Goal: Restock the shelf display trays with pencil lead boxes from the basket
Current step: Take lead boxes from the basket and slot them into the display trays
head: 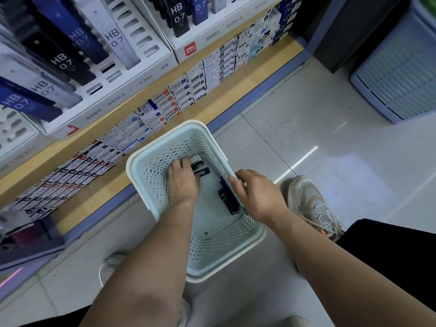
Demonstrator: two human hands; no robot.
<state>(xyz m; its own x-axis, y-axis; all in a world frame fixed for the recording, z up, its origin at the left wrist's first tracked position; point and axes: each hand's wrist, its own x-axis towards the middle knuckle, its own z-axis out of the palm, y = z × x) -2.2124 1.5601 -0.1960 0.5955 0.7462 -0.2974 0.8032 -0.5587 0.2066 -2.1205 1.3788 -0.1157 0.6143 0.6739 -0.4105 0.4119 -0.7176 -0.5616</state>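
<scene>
A pale perforated basket stands on the floor in front of the shelf. Both hands reach into it. My left hand lies over a few lead boxes at the basket's far side, fingertips on them. My right hand holds a stack of dark lead boxes marked HB 0.7 against the basket's right wall, fingers curled round them. White display trays with slots hold upright HB 0.7 lead boxes on the shelf above.
Rows of small refill boxes line the wooden shelf below the trays. A white shoe stands right of the basket on the tiled floor. A slatted grey bin sits at the far right.
</scene>
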